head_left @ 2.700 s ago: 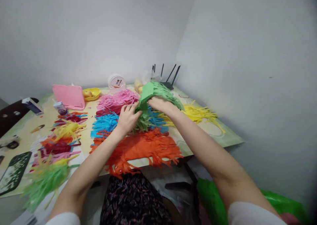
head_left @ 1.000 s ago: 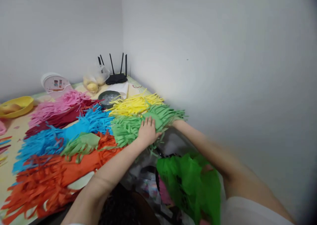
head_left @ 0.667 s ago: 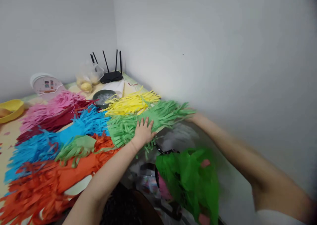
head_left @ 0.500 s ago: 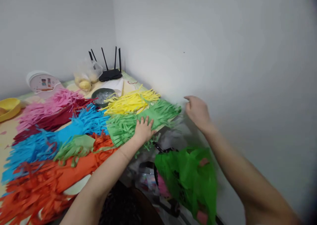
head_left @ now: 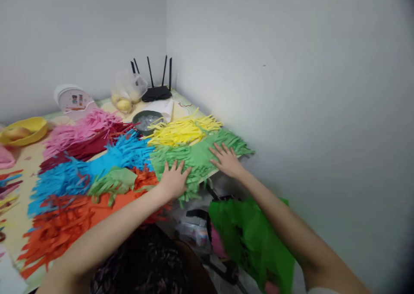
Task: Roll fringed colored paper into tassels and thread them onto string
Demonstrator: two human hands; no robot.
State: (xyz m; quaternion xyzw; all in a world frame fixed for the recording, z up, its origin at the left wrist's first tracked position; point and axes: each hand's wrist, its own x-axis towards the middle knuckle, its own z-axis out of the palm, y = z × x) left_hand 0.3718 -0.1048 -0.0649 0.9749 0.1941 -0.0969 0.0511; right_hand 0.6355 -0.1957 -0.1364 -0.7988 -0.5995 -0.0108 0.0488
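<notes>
Green fringed paper (head_left: 202, 152) lies at the table's right corner, its cut strips spreading over the edge. My left hand (head_left: 174, 179) rests on the near left part of it, fingers spread. Farther right, my right hand (head_left: 228, 159) lies flat on the same paper with its fingers apart. Neither hand grips anything. Yellow fringed paper (head_left: 184, 131) sits just behind the green. Left of my left hand are blue fringed paper (head_left: 103, 164), orange fringed paper (head_left: 74, 218) and a smaller light green fringed piece (head_left: 113, 181).
Pink fringe (head_left: 80, 132) and dark red fringe (head_left: 87, 150) lie farther left. Behind stand a dark bowl (head_left: 147, 120), a bag of yellow fruit (head_left: 124, 99), a black router (head_left: 157, 93) and a yellow dish (head_left: 35, 130). A green bag (head_left: 249, 238) hangs below the table corner, beside the wall.
My right hand has come down from near the wall onto the green paper. My left hand has shifted toward the paper's near left side. The view has turned slightly left.
</notes>
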